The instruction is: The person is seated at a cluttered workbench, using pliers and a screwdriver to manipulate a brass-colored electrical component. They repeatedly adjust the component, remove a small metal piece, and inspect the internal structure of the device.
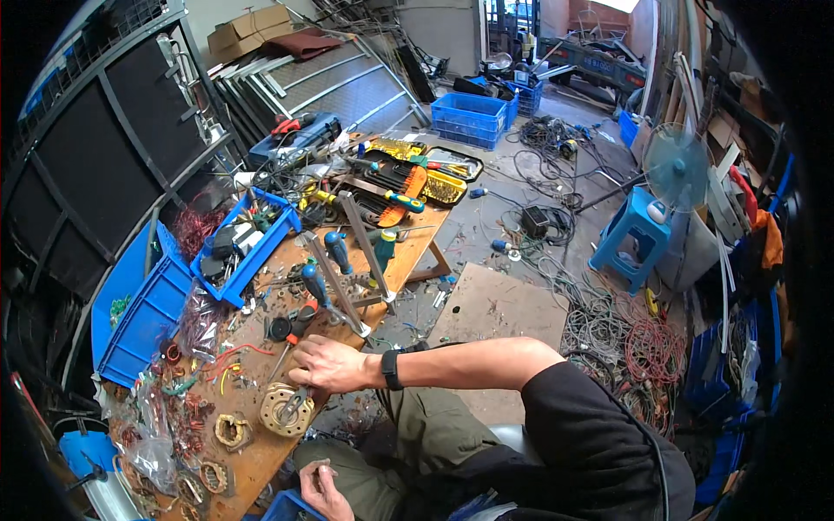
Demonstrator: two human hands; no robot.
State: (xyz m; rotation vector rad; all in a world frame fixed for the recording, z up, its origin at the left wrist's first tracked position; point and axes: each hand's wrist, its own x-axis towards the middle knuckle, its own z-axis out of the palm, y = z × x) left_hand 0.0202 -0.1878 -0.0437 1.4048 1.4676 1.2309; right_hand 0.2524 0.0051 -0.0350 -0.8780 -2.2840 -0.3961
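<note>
Curled fingers of my right hand (332, 365) rest at the bench edge, with a black band on the wrist. They sit against the far rim of a round tan metal part (287, 410) with holes and a grey metal piece across its middle; whatever is under the fingers is hidden. A screwdriver with a red and black handle (301, 318) lies just beyond that hand. Lower down, above my lap, my left hand (325, 495) has its thumb and fingers drawn together; anything between them is too small to make out. Ring-shaped motor cores (232, 431) lie on the bench left of the round part.
The wooden bench (248, 365) carries wire scraps, plastic bags and blue-handled screwdrivers (313, 282). An upright metal frame (369, 247) stands beyond my right hand. Blue bins (148, 313) line the left side. Cables (599, 339) and a fan (676, 169) on a blue stool are at right.
</note>
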